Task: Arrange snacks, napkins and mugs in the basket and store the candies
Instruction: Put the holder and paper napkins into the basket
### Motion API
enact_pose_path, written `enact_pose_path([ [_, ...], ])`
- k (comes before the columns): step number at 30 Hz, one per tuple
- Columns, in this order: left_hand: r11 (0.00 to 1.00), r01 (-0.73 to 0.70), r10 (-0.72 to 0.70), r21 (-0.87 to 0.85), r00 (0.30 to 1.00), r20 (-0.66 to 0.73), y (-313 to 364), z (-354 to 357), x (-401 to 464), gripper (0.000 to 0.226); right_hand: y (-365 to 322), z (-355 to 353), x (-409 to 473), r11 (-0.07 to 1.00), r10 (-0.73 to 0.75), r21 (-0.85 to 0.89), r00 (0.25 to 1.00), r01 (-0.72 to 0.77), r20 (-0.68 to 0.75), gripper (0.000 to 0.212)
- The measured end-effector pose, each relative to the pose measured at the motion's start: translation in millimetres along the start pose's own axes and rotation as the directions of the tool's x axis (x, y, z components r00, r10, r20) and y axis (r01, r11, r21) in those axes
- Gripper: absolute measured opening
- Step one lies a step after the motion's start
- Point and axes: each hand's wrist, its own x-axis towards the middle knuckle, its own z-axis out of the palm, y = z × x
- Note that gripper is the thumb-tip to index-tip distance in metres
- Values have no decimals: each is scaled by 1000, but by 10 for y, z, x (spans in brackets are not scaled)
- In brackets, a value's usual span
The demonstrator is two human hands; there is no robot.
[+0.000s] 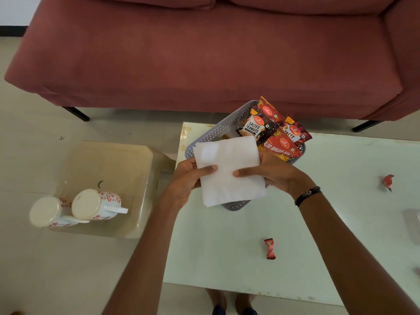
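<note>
Right now both your hands pinch the napkin [229, 169], left hand [188, 178] and right hand [275, 171] closed on opposite edges, above the basket [204, 137] near the worktop's far-left corner. It looks light, limp; support both sides.

The scene was evenly and softly lit by diffuse daylight, bright on the glossy white table [318, 223] and pale floor tiles [34, 258], with only faint shadows under the sofa [204, 53] and beside the two mugs [77, 208]. The white napkin [229, 171] was nearly blown out, its texture mostly lost. Wide-angle distortion bowed the sofa's front edge and stretched the forearms towards the bottom corners, and the overall picture was slightly soft, with the far right edge noticeably blurred.
</note>
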Motion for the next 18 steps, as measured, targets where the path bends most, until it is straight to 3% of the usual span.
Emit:
enact_pose_path([
  [4,995,-23,17,100,998,66,6,6,2,33,40,-19,34,991,-60,123,998,62,-17,34],
  [7,995,-26,23,100,999,33,17,0,38,33,61,-59,40,980,-135,148,991,132,6,33],
  [12,993,-47,42,108,998,48,36,-26,102,31,64,-139,89,966,-255,17,949,256,185,38],
  [16,999,47,-46,-5,987,152,42,-1,140,26,38,-160,157,947,-285,-104,944,304,169,37],
  [18,993,-11,-12,114,981,192,24,8,187,23,37,-201,189,949,-263,-142,954,283,146,28],
])
